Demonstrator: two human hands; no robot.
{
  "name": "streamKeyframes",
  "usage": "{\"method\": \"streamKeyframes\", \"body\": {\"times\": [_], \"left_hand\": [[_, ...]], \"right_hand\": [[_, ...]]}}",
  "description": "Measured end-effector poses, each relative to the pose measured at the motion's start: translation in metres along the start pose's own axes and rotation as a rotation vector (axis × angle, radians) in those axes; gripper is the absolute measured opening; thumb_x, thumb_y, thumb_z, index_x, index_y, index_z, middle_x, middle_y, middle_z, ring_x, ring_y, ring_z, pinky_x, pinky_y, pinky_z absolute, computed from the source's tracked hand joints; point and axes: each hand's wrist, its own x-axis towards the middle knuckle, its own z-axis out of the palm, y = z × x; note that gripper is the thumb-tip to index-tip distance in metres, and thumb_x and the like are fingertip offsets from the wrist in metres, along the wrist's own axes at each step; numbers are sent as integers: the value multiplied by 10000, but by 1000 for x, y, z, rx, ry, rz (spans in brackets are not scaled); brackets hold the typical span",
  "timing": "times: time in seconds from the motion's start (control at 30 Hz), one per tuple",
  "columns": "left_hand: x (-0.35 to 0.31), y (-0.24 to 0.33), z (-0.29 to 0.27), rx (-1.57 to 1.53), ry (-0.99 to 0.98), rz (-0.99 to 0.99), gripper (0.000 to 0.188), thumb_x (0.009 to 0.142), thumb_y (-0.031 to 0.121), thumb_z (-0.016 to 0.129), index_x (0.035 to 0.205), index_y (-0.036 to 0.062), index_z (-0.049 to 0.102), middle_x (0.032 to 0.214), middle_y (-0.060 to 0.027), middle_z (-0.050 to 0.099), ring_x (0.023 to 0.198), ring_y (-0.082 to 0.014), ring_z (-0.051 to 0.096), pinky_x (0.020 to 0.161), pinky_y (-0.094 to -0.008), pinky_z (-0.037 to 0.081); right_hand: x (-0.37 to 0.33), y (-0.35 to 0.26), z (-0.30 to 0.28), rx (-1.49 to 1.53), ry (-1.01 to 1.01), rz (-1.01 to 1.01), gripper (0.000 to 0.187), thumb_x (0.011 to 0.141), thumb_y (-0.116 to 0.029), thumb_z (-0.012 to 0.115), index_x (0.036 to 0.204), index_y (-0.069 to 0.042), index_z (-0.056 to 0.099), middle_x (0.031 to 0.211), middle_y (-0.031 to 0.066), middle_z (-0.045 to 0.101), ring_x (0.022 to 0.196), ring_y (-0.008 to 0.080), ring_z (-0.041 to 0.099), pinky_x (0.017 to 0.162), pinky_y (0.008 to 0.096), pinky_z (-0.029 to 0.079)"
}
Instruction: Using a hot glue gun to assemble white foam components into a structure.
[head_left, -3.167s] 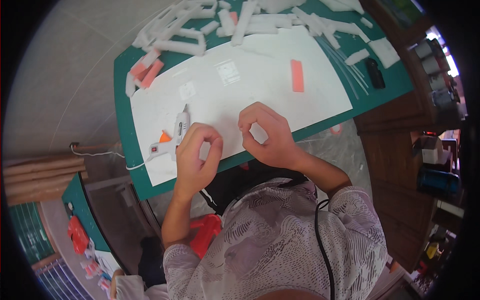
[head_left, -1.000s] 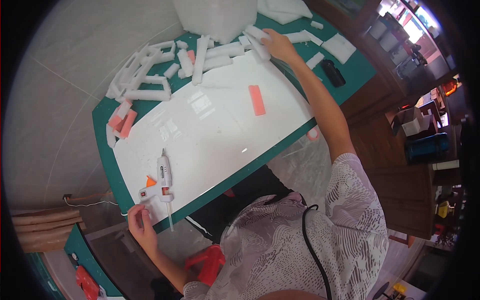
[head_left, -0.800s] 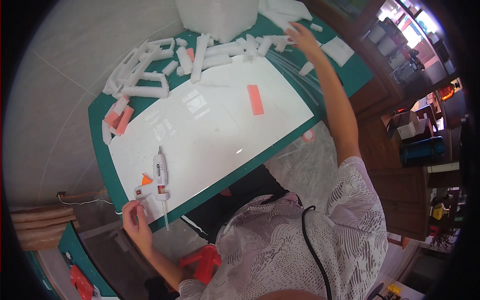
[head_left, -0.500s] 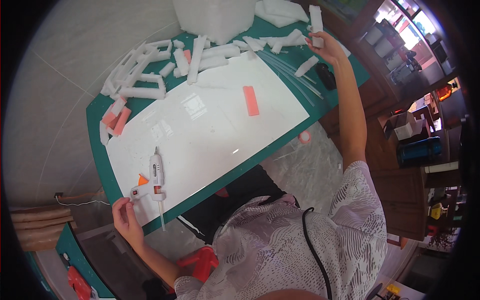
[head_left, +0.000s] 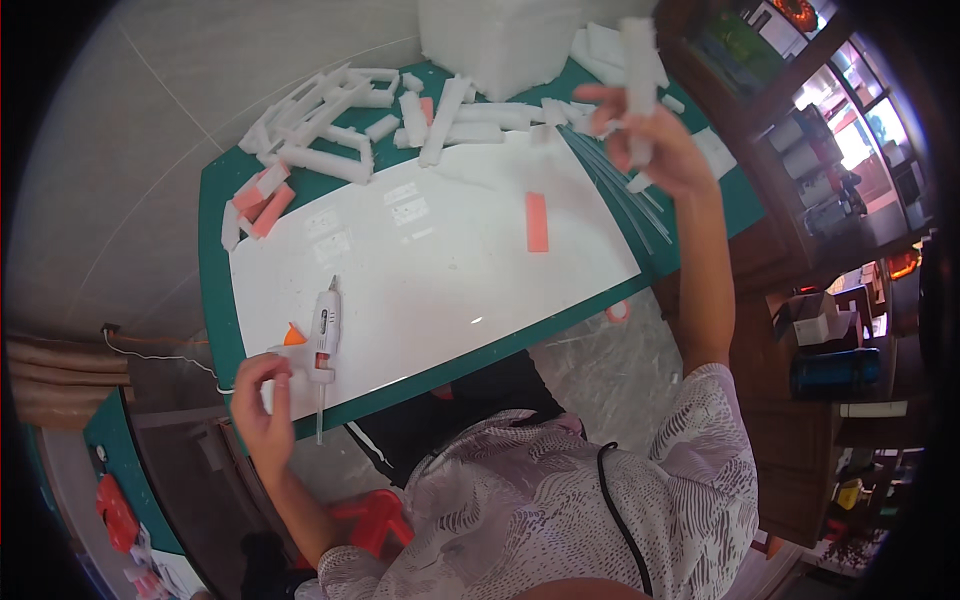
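Left hand: your left hand sits at the near-left corner of the table, fingers curled closed around a small white piece; what it is cannot be told.
Glue gun: a white plastic glue gun with an orange trigger lies flat just right of that hand, nozzle pointing away from you.
Work surface: a glossy white rectangular board covers a green cutting mat; one flat orange foam strip rests on the board.
Foam stock: cut white foam bars lie scattered along the far edge.
Right hand: your right hand is raised at the far right, gripping a long white foam bar upright.
Tip: carry the bar gently; foam likely dents, so avoid squeezing hard.
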Motion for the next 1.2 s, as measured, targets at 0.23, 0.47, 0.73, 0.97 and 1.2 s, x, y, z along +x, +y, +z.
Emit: {"method": "streamKeyframes", "body": {"times": [0.23,0.47,0.73,0.97,1.2], "left_hand": [[-6,16,71,-84,-313,177,516,817,-46,630,1313,16,502,1303,-182,544,984,-219,625,897,-327,474],[-6,-43,160,42,-315,586,633,938,211,626,1499,135,341,1475,-194,391,1293,-280,480,1058,-408,408],[-69,-44,149,-280,-528,300,652,928,209,641,1498,120,337,1472,-192,392,1303,-279,469,1064,-408,399],[-53,-26,180,-519,-605,14,669,919,206,655,1497,107,333,1469,-190,393,1313,-278,459,1069,-409,392],[-67,-23,169,-763,-654,-283,686,911,204,669,1496,94,329,1466,-189,393,1322,-277,449,1075,-410,384]], "right_hand": [[-18,21,157,-40,-624,71,311,843,-217,730,1095,-38,696,1012,79,710,877,140,666,781,280,529],[-36,26,205,388,-837,9,305,869,-179,725,1132,-34,672,995,59,715,896,132,659,776,288,515],[-49,45,189,503,-812,233,381,876,-188,710,1207,-16,631,1072,59,693,924,129,641,813,287,518],[-53,59,185,329,-648,304,381,872,-228,700,1192,-29,639,1040,73,705,832,165,666,764,299,524],[-45,50,177,-8,-649,208,393,853,-241,724,1173,-33,629,1049,114,703,899,205,685,814,339,518]]}}
